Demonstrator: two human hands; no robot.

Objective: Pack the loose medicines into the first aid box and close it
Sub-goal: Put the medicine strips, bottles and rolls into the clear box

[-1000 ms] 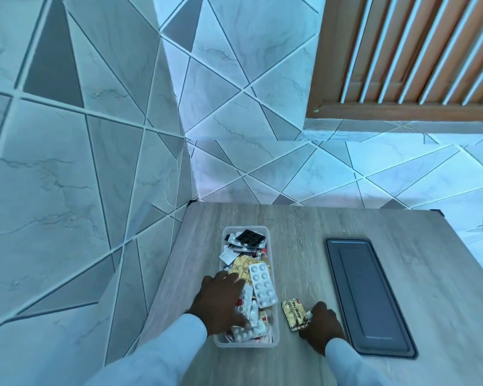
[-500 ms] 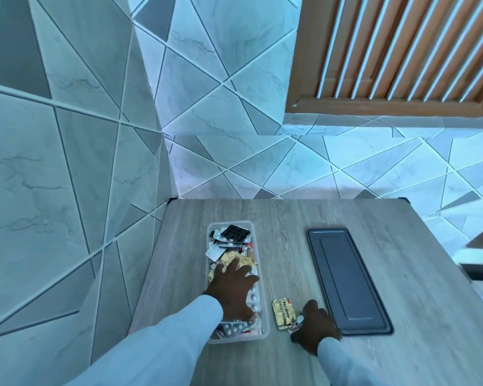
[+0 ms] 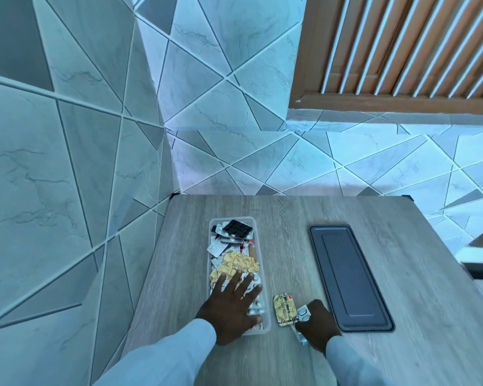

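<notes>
The left hand [image 3: 232, 305] lies flat, fingers spread, on the heap of blister strips in the clear rectangular plastic first aid box [image 3: 237, 271], pressing them down at the near end of the box and gripping nothing. At its three o'clock the right hand [image 3: 315, 321] is curled shut around a small silver foil blister strip [image 3: 302, 314] on the grey wood-grain tabletop [image 3: 418, 274]. A crumpled gold foil tablet strip with red lettering [image 3: 284, 308] lies loose just beside that hand, between it and the box wall.

The box stands at twelve o'clock from the left sleeve and is filled past its rim with silver, gold and black packs. The flat dark grey rectangular lid [image 3: 349, 277] rests apart at the box's three o'clock, beyond the right hand.

The step in hand appears to be gathering the last loose strips. Doing it well likely means keeping the left palm flat so the springy foil stays low, then lifting only its thumb side to open a gap toward three o'clock, and sliding the silver strip in edgeways, not laying it on top. The gold strip should follow the same way, flattened first. One white strip pokes over the left wall at about nine o'clock and would probably foul the lid unless tucked in before closing.
</notes>
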